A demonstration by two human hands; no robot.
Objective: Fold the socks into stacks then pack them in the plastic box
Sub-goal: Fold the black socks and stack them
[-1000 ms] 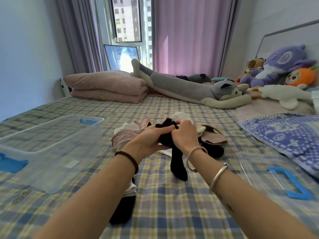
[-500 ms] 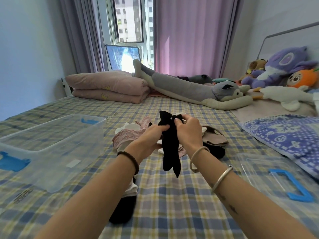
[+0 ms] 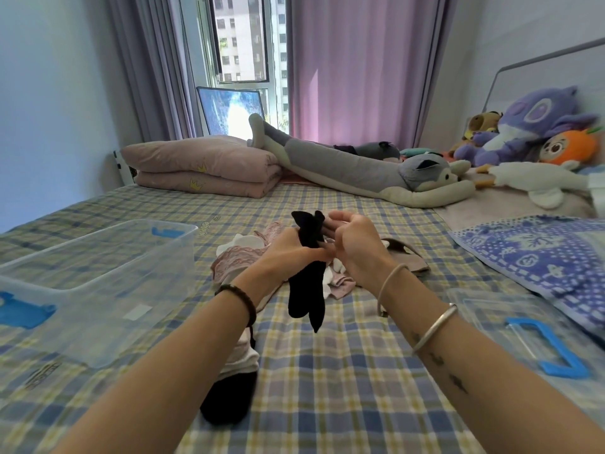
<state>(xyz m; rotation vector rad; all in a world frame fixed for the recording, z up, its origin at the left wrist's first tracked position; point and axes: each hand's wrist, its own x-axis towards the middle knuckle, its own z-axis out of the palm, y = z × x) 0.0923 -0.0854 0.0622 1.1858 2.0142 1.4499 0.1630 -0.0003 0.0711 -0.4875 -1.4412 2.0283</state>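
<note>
Two-handed on black socks (image 3: 307,290): gripping with left hand (image 3: 288,257), pinching with right hand (image 3: 357,250); can't read plastic box (image 3: 82,299) sticker (image 3: 139,312).

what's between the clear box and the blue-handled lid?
Head view: left hand and right hand holding black socks, the loose sock pile behind them, a folded stack nearer the camera by the left forearm, all on the plaid sheet.

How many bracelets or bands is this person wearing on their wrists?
3. A dark band sits on the left wrist. On the right wrist are a thin pale band nearer the hand and a silver bangle farther up the forearm. None seems hidden.
</note>
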